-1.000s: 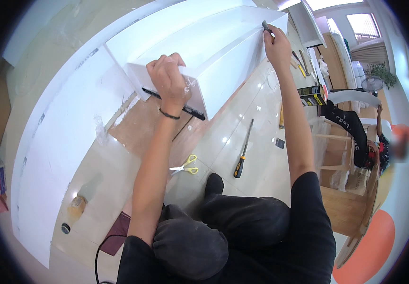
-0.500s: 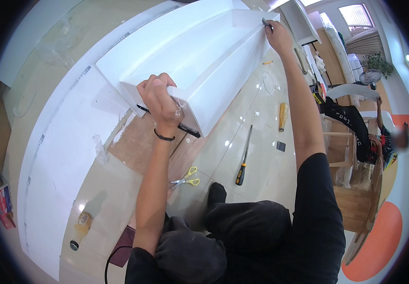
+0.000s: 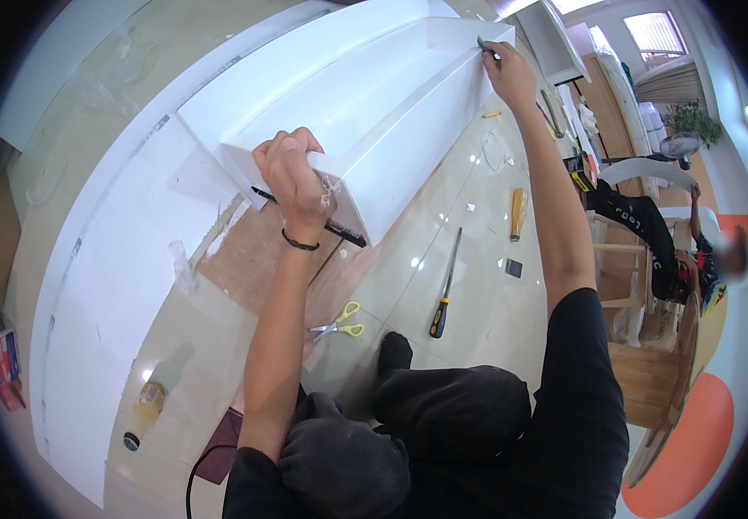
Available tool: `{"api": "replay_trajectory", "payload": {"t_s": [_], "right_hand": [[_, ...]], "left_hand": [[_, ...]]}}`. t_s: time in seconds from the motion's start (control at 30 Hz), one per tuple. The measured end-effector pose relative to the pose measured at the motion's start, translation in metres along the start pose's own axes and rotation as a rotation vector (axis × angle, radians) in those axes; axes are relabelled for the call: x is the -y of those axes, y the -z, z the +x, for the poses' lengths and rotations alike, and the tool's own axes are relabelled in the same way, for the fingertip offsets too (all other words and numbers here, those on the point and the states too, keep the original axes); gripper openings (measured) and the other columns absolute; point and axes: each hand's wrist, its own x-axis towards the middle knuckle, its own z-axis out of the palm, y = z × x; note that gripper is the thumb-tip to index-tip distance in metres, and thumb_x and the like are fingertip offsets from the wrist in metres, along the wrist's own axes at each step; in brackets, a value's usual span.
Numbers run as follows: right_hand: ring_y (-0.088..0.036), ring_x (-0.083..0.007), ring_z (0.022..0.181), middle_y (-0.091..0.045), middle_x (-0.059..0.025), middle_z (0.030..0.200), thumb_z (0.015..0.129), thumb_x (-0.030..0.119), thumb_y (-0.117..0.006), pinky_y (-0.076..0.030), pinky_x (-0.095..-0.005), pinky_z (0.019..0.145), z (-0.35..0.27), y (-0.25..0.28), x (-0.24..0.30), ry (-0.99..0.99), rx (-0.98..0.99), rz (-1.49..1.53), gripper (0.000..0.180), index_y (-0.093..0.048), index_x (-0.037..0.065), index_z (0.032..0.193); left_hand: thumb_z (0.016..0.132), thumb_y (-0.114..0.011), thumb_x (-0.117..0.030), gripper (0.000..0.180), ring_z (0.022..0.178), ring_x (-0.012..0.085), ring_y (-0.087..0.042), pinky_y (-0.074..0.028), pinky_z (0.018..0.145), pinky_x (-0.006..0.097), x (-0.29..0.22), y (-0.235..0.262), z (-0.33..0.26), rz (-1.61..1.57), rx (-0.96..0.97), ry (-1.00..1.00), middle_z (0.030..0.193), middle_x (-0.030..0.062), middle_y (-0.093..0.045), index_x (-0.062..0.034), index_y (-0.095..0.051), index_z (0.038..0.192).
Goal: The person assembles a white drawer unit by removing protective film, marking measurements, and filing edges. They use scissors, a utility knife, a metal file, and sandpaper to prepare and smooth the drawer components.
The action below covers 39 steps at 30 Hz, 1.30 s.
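- White tray-shaped panel (image 3: 365,112) lies on the floor ahead of our knees.
- Left hand (image 3: 292,177) clamps its near corner; right hand (image 3: 505,73) pinches a small tool at its far corner.
- Step, by our judgement: trimming the edge. Next move calls for steady bracing.

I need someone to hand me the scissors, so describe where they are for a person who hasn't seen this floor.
Start at the long white shelf unit lying on the tiled floor. Below its near end, beside the left forearm, lie the scissors. They alone have yellow handle loops; the screwdriver to their right is a long straight shaft with a black and orange grip.
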Motion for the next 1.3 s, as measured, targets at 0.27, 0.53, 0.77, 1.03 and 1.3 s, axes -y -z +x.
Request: {"api": "replay_trajectory", "payload": {"t_s": [0.27, 0.53, 0.77, 1.03, 1.3], "right_hand": [[-0.07, -0.0281, 0.091, -0.07, -0.0031, 0.108, 0.094, 0.027, -0.059, -0.055, -0.04, 0.079, -0.014, 0.008, 0.026, 0.056, -0.033, 0.026, 0.027, -0.072, 0.013, 0.113], [-0.067, -0.0244, 0.073, -0.07, -0.0045, 0.098, 0.094, 0.025, -0.063, -0.053, -0.0366, 0.068, -0.034, 0.02, 0.054, 0.11, -0.098, 0.115, 0.027, -0.072, 0.009, 0.113], [-0.067, -0.0248, 0.073, -0.07, -0.005, 0.099, 0.093, 0.023, -0.064, -0.052, -0.035, 0.068, -0.053, 0.033, 0.087, 0.136, -0.088, 0.193, 0.025, -0.072, 0.009, 0.111], [-0.07, -0.0224, 0.073, -0.069, -0.003, 0.098, 0.092, 0.017, -0.064, -0.054, -0.0338, 0.067, -0.075, 0.053, 0.127, 0.167, -0.085, 0.235, 0.02, -0.072, 0.008, 0.108], [-0.069, -0.021, 0.069, -0.069, -0.0033, 0.094, 0.09, 0.014, -0.066, -0.054, -0.0329, 0.064, -0.102, 0.069, 0.169, 0.181, -0.076, 0.316, 0.019, -0.072, 0.007, 0.106]], "left_hand": [[0.095, -0.029, -0.021, 0.04, 0.065, 0.026, -0.038, -0.03, 0.08, 0.037, 0.003, 0.002, 0.004, 0.018, -0.004, -0.029, 0.06, 0.0111, -0.046, -0.0014, -0.04, 0.062], [0.091, -0.033, -0.017, 0.035, 0.066, 0.0261, -0.043, -0.031, 0.083, 0.037, 0.009, 0.0, 0.001, -0.028, -0.021, -0.014, 0.06, 0.0094, -0.048, -0.0034, -0.044, 0.061], [0.093, -0.034, -0.018, 0.036, 0.068, 0.0263, -0.046, -0.031, 0.084, 0.037, 0.02, -0.005, 0.002, 0.001, -0.083, -0.091, 0.063, 0.0097, -0.053, -0.0033, -0.048, 0.063], [0.096, -0.03, -0.016, 0.036, 0.067, 0.0316, -0.047, -0.034, 0.08, 0.04, 0.015, -0.003, 0.004, 0.04, -0.055, -0.08, 0.065, 0.0151, -0.051, -0.0007, -0.043, 0.066], [0.092, -0.035, -0.019, 0.037, 0.068, 0.0289, -0.051, -0.032, 0.082, 0.04, 0.014, -0.004, 0.006, 0.032, -0.091, -0.062, 0.063, 0.0125, -0.053, -0.0024, -0.051, 0.064]]}}
